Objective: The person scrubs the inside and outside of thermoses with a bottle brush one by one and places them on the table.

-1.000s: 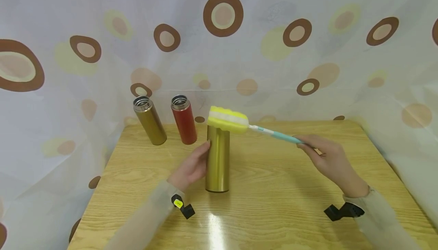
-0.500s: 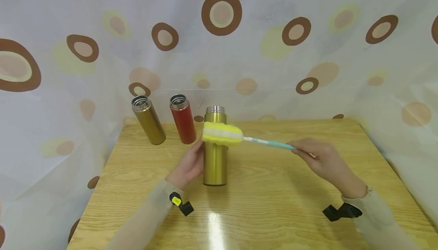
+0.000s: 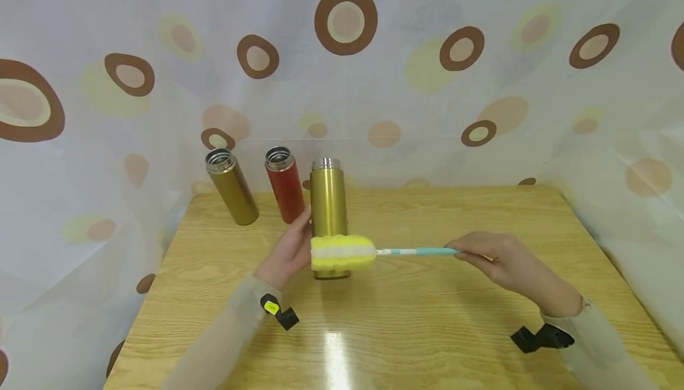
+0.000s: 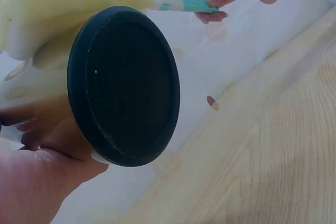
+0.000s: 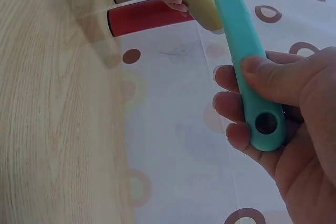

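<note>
Flask (image 3: 328, 206), gold, sits mid-tabletop (image 3: 427, 319), left hand (image 3: 288, 253) grasping it at 9 o'clock. Right hand (image 3: 497, 259) pinches the brush (image 3: 374, 252), its sponge apparently touching the flask's base.

The flask (image 3: 328, 212) stands upright, its side against the fingers (image 3: 302, 224) of the left hand (image 3: 285, 256). Just right of those fingers, the sponge head (image 3: 342, 253) crosses the front of the flask's lower part, probably touching it. The brush handle (image 3: 422, 251) runs right into the right hand (image 3: 497, 256). Two more flasks (image 3: 233, 194) (image 3: 285, 184) stand on the table (image 3: 427, 319) beyond the left fingers, to their left.
</note>
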Tool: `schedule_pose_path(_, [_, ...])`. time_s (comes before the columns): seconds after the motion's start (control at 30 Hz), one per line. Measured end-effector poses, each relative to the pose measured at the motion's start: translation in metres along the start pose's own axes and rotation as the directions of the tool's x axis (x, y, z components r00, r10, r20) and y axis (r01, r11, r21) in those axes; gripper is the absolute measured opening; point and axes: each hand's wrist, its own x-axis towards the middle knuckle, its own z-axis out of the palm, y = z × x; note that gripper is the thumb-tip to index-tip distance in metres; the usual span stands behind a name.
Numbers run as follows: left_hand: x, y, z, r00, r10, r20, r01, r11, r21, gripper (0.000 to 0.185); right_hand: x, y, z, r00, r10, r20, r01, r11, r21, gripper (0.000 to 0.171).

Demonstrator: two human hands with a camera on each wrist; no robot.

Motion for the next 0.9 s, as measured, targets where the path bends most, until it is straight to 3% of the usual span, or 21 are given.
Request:
schedule_pose_path(0.2, [0.002, -0.001, -0.003, 1.000, 0.025, -0.017, -0.025, 1.000, -0.002, 0.045, -0.003, 0.000, 0.001, 0.999, -0.046, 0.025, 0.044, 0.996, 0.080, 0.024])
schedule_pose_path(0.3, [0.002, -0.003, -0.003, 0.999, 0.018, -0.029, -0.018, 1.000, -0.014, 0.046, -0.004, -0.002, -0.002, 1.000, -0.020, 0.010, 0.019, 0.994, 0.106, 0.021])
schedule_pose_path(0.47, [0.001, -0.008, 0.000, 0.999, -0.007, -0.047, 0.005, 0.999, -0.048, 0.048, 0.001, -0.001, -0.008, 0.996, 0.053, -0.070, -0.051, 0.998, 0.038, 0.022])
schedule_pose_path(0.6, [0.000, -0.012, 0.002, 1.000, -0.022, -0.005, 0.021, 0.995, -0.094, 0.038, 0.008, 0.001, -0.010, 0.981, 0.109, -0.163, -0.116, 0.992, -0.038, 0.032])
schedule_pose_path(0.7, [0.000, -0.015, 0.002, 0.999, -0.014, 0.038, 0.018, 0.995, -0.099, 0.035, 0.013, 0.002, -0.011, 0.964, 0.148, -0.221, -0.171, 0.981, -0.088, 0.023])
schedule_pose_path(0.77, [0.001, -0.016, 0.002, 0.996, -0.024, 0.081, 0.031, 0.996, -0.083, 0.040, 0.016, 0.002, -0.011, 0.956, 0.169, -0.241, -0.199, 0.974, -0.105, 0.024])
schedule_pose_path(0.9, [0.003, -0.017, 0.003, 0.990, -0.028, 0.135, 0.031, 0.999, -0.019, 0.043, 0.023, 0.002, -0.010, 0.955, 0.175, -0.238, -0.209, 0.970, -0.127, 0.043])
